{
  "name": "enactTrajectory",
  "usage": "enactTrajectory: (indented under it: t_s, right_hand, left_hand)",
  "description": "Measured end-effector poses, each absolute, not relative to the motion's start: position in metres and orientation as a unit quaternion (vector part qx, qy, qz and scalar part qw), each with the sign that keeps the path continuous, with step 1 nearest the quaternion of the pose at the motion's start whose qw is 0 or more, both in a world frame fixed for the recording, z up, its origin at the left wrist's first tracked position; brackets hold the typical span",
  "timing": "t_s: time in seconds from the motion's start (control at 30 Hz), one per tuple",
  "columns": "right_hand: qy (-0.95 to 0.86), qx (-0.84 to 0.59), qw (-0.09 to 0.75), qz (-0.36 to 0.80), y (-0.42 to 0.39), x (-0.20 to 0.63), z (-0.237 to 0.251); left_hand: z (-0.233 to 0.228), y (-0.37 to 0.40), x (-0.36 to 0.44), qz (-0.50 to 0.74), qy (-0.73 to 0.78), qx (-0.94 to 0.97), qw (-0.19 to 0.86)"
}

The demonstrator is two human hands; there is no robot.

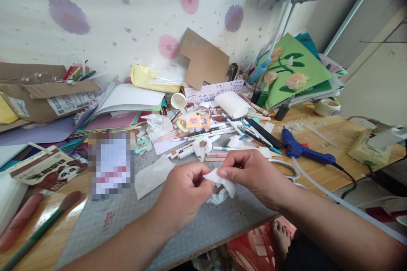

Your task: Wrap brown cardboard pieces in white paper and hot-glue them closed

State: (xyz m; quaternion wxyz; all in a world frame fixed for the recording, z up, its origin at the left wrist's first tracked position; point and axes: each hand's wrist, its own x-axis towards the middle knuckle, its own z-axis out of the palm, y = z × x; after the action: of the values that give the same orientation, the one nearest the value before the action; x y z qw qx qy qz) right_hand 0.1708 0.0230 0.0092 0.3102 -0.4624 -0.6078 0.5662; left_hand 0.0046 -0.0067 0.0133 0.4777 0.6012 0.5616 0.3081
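We pinch white tissue (229, 186) with thumb and finger of left hand (184, 194) and of right hand (252, 175). Tissue sits between our hands, over grey mat (127, 205). Step now, we think: folding or shaping tissue. Next move calls for soft, slow fingers; thin stuff may rip. Panda box (47, 167) has big dark letters, too blurry for us. White card (219, 90) has handwritten numbers, brown box (40, 106) has printed label (71, 102): too small to read.

Soft, matt tissue paper (228, 185), a smooth plastic glue gun (297, 149) and a glossy wooden tabletop (338, 137).
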Motion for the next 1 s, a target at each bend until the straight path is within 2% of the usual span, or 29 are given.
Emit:
enactTrajectory:
  t_s: [0.37, 0.47, 0.67, 0.73, 0.87, 1.0]
  right_hand:
    - [-0.655, -0.474, 0.274, 0.520, 0.021, 0.172, 0.017]
    - [-0.687, -0.479, 0.268, 0.476, 0.020, 0.172, 0.018]
    - [-0.736, -0.492, 0.272, 0.378, 0.020, 0.175, 0.019]
    - [-0.738, -0.496, 0.265, 0.372, 0.020, 0.175, 0.018]
    - [-0.718, -0.484, 0.272, 0.421, 0.022, 0.176, 0.016]
    - [-0.655, -0.448, 0.281, 0.540, 0.023, 0.180, 0.015]
  left_hand:
    - [0.013, -0.011, 0.005, 0.286, 0.575, 0.664, 0.383]
    - [0.011, -0.012, 0.005, 0.296, 0.562, 0.648, 0.420]
    - [0.011, -0.010, 0.001, 0.336, 0.431, 0.572, 0.612]
    - [0.010, -0.009, 0.000, 0.347, 0.424, 0.552, 0.629]
    - [0.008, -0.007, 0.002, 0.341, 0.491, 0.560, 0.574]
    - [0.006, -0.007, 0.004, 0.343, 0.504, 0.526, 0.593]
